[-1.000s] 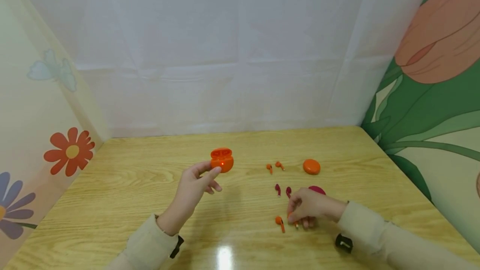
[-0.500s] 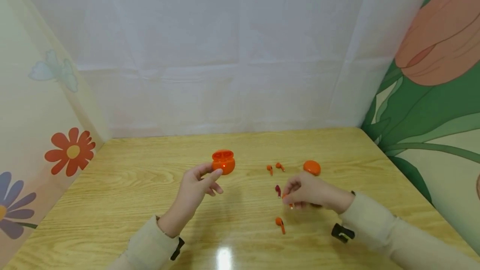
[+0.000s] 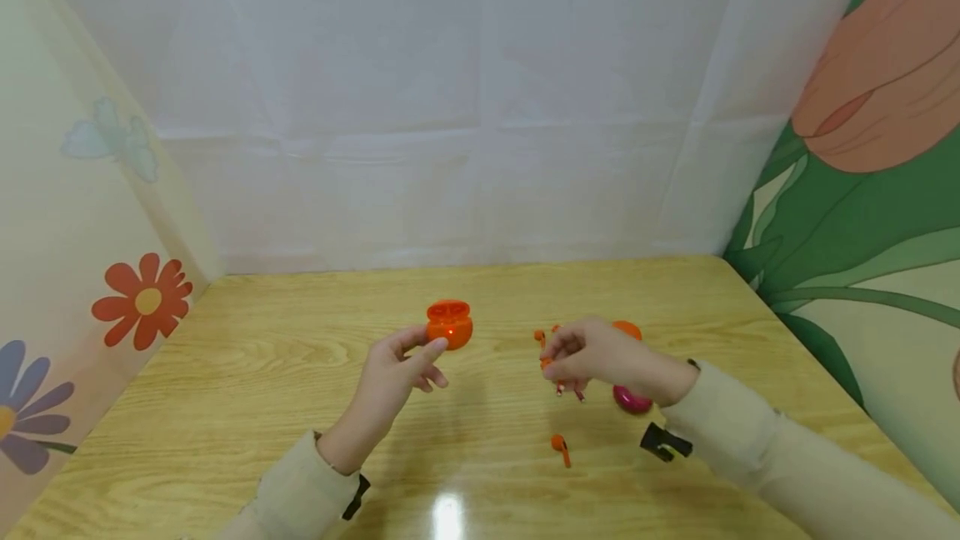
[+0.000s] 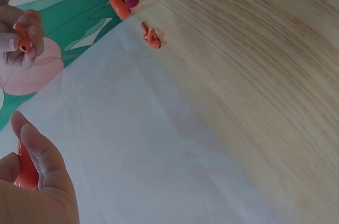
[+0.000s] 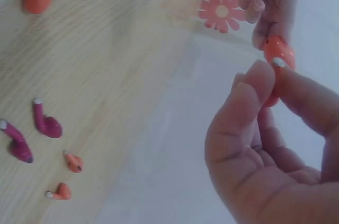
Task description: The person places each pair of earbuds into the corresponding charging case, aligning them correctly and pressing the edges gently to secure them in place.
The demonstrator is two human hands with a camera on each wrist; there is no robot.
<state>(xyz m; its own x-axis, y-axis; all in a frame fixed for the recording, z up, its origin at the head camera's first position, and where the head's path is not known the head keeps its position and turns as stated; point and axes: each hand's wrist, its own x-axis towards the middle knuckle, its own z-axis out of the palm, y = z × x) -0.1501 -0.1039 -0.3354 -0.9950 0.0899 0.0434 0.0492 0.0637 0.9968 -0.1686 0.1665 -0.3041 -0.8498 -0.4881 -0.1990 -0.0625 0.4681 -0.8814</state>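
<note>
My left hand holds an open orange earbud case up above the wooden table, pinching it between thumb and fingers. My right hand hovers to the right of it, a gap apart, pinching a small orange earbud. In the left wrist view that earbud sits in the right hand's fingertips at the top left, and the case shows behind my left fingers. The right wrist view shows my right hand close to the case.
One orange earbud lies on the table near me. Two more orange earbuds lie behind my right hand, with two magenta earbuds close by. A magenta case and a shut orange case sit to the right. Patterned walls enclose the table.
My right hand has lifted an orange earbud off the table and carried it up and left towards the case. The left hand has stayed almost still.
</note>
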